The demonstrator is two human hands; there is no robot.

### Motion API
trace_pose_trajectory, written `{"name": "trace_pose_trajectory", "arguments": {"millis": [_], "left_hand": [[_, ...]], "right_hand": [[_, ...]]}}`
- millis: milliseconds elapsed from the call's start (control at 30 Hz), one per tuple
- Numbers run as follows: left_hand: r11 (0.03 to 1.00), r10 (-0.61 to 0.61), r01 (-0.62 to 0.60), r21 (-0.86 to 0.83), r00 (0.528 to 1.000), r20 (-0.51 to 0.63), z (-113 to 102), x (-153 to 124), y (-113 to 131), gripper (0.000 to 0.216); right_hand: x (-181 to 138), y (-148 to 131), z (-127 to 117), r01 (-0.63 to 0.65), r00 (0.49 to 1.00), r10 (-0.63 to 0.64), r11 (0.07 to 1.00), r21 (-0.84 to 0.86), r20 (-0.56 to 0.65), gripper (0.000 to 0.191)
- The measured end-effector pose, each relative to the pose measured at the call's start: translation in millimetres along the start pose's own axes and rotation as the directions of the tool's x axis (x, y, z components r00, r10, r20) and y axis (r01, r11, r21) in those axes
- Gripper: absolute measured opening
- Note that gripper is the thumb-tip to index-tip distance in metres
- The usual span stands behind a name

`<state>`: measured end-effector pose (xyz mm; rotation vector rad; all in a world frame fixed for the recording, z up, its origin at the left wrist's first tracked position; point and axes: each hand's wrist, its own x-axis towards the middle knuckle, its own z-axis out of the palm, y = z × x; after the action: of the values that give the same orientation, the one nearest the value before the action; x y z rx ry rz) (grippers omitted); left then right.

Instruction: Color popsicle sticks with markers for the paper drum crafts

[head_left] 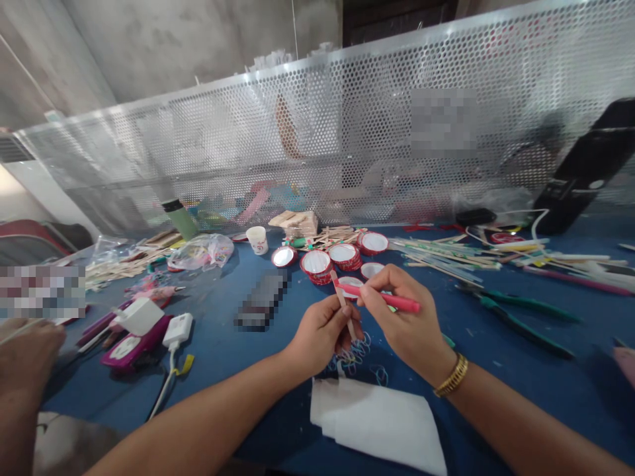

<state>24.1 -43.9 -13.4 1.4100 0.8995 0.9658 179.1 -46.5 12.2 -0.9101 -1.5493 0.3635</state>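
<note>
Between the fingers of my left hand [320, 334] is a flat wooden craft stick [343, 301], held upright at a tilt. My right hand [409, 324] grips a pink-red marker [397, 301], its tip at the upper part of the stick, where a pink-red patch shows. Under my hands lies a loose heap of thin coloured rubber bands [354, 354]. Nearer to me is a folded white cloth or paper sheet [380, 423]. Just beyond the hands stand several stacks of round red-rimmed pieces with white tops [317, 262].
A phone [262, 297] and paper cup [256, 240] are to the left. Chargers sit on a purple power strip [136, 347]. Green-handled pliers [520, 317] and thin sticks [446, 251] lie right. Another person's hand [30, 357] is far left. A perforated metal panel [223, 132] bounds the back.
</note>
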Motion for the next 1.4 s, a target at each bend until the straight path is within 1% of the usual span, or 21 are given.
{"name": "trace_pose_trajectory", "arguments": {"millis": [167, 333, 467, 633, 733, 867, 1000, 1133, 1300, 1400], "left_hand": [[1.000, -0.011, 0.011, -0.008, 1.000, -0.002, 0.0, 0.6, 0.6, 0.040], [1.000, -0.005, 0.005, -0.005, 1.000, 0.007, 0.3, 0.6, 2.4, 0.040], [1.000, -0.025, 0.025, -0.005, 1.000, -0.003, 0.3, 0.2, 1.7, 0.040], [1.000, -0.002, 0.002, 0.004, 1.000, 0.006, 0.0, 0.4, -0.7, 0.039], [1.000, -0.015, 0.015, 0.001, 1.000, 0.001, -0.6, 0.9, -1.1, 0.039], [1.000, -0.015, 0.015, 0.000, 1.000, 0.000, -0.7, 1.0, -0.4, 0.040], [1.000, -0.003, 0.003, 0.011, 1.000, 0.008, -0.3, 1.2, 0.2, 0.041], [1.000, -0.019, 0.019, -0.005, 1.000, 0.007, -0.1, 1.3, 0.4, 0.040], [1.000, -0.005, 0.005, -0.008, 1.000, 0.006, 0.8, 0.8, 0.2, 0.042], [1.000, -0.020, 0.020, -0.007, 1.000, -0.004, 1.2, 1.0, 0.9, 0.043]], "right_hand": [[0.1, 1.7, -0.3, -0.026, 0.999, 0.026, 1.000, -0.002, -0.024, 0.018], [-0.2, 2.2, -0.8, -0.004, 1.000, 0.004, 1.000, 0.003, 0.001, 0.019], [0.4, 2.4, -1.2, -0.014, 0.999, 0.014, 1.000, -0.004, -0.031, 0.017], [0.7, 0.8, -0.2, 0.004, 1.000, -0.004, 1.000, -0.008, -0.004, 0.019], [0.9, 1.6, -0.4, 0.001, 1.000, -0.002, 1.000, -0.031, -0.017, 0.019], [0.6, 2.4, -0.8, -0.021, 1.000, 0.021, 1.000, -0.007, -0.020, 0.017], [0.6, 2.7, -0.8, -0.002, 1.000, 0.002, 1.000, -0.004, 0.005, 0.018], [1.3, 3.1, -1.5, -0.012, 1.000, 0.012, 1.000, -0.007, -0.020, 0.017], [0.7, 1.2, 0.3, -0.003, 1.000, 0.003, 1.000, -0.008, -0.005, 0.019], [0.5, 1.8, 0.4, -0.010, 1.000, 0.010, 1.000, -0.023, -0.020, 0.017]]}}
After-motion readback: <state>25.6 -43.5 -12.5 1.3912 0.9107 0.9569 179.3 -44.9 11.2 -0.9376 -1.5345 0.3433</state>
